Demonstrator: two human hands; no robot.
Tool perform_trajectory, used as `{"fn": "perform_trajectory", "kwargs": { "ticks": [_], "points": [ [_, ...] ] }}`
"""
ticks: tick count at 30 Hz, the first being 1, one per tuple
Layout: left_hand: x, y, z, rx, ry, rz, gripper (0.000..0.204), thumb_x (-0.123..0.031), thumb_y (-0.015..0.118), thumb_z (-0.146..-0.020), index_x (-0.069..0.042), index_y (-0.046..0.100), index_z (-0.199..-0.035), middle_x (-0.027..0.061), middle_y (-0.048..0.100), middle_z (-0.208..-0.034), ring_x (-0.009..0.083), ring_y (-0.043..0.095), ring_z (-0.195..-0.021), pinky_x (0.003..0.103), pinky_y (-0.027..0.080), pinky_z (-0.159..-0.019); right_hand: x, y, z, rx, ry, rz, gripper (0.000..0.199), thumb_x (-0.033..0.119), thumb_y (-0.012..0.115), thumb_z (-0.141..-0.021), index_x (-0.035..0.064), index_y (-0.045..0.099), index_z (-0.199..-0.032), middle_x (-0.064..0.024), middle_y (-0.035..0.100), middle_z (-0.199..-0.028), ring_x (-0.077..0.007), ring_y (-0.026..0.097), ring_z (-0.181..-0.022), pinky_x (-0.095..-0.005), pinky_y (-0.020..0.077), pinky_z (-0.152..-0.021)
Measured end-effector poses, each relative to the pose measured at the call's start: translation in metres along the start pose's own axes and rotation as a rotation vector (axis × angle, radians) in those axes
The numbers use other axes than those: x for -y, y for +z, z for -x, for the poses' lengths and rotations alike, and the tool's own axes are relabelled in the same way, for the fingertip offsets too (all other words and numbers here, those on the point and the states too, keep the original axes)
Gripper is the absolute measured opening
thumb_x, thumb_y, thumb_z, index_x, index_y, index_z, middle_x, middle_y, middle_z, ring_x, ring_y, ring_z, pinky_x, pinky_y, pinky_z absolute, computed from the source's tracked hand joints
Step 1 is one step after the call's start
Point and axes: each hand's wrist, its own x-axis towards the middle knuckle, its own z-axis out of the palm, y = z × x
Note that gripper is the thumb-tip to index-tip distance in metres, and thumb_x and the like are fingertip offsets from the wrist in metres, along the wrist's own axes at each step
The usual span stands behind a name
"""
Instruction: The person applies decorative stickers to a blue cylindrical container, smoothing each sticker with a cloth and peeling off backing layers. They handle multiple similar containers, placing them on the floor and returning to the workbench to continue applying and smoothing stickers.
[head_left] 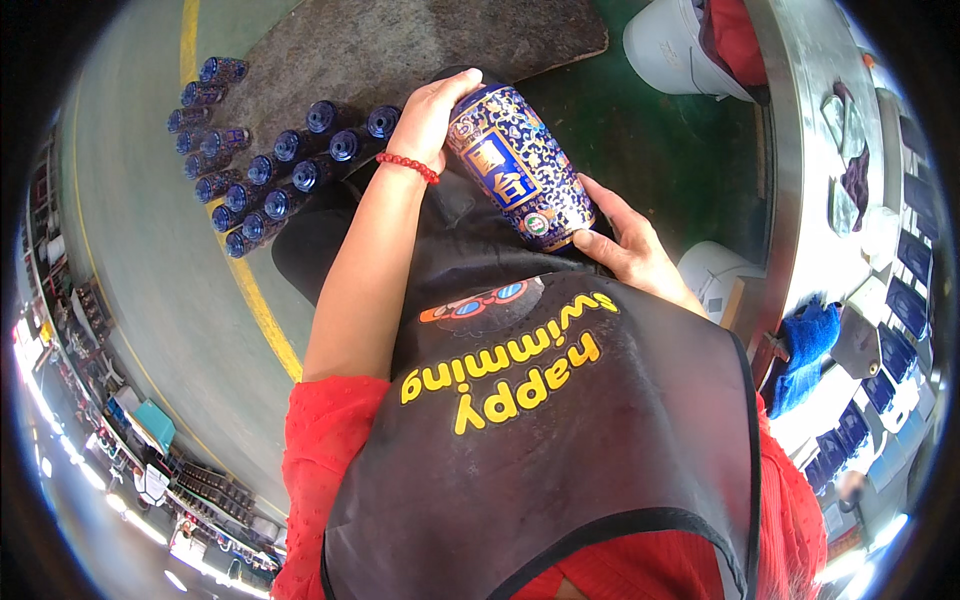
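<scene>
The left hand [432, 115] and right hand [630, 240] have fingers wrapped around opposite ends of a patterned bottle [535, 163], tilted before the dark apron [650, 410]. Its blue label [503, 170] bears 2 large pale characters; the apron has yellow lettering [527, 392].

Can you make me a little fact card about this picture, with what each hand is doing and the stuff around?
Left hand: holds the upper end of a patterned container
Right hand: holds its lower end
Container look: blue, gold and white, tilted
Left wrist: red bead bracelet
Clothes: dark apron with yellow lettering
On the left: group of dark blue bottles
Upper right: white bucket
Far right: blue cloth
</scene>
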Motion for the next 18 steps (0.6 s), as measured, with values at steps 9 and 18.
{"fn": "perform_trajectory", "kwargs": {
  "ticks": [9, 18],
  "points": [
    [-0.002, -0.0004, 0.0011, -0.019, 0.004, -0.003, 0.03, -0.03, 0.071, -0.094, 0.0, 0.072, -0.099, 0.007, 0.073, -0.093, 0.0161, 0.068, -0.083, 0.032, 0.055, -0.08, 0.0011, -0.0038, -0.0047, 0.034, -0.037, 0.259, 0.08, 0.028, 0.075, -0.091, -0.0035, 0.036, -0.154, -0.0186, 0.053, -0.145, -0.0265, 0.05, -0.136, -0.0376, 0.0326, -0.119],
    [-0.0018, -0.0016, 0.0, -0.001, -0.001, -0.002, 0.03, -0.03, 0.071, -0.094, 0.0, 0.072, -0.099, 0.0073, 0.073, -0.093, 0.0163, 0.068, -0.083, 0.032, 0.055, -0.08, 0.0012, -0.0029, -0.0031, 0.038, 0.008, -0.035, 0.064, 0.019, 0.064, -0.1, -0.0019, 0.037, -0.154, -0.0164, 0.053, -0.147, -0.024, 0.052, -0.135, -0.0367, 0.0383, -0.115]
  ]
}}
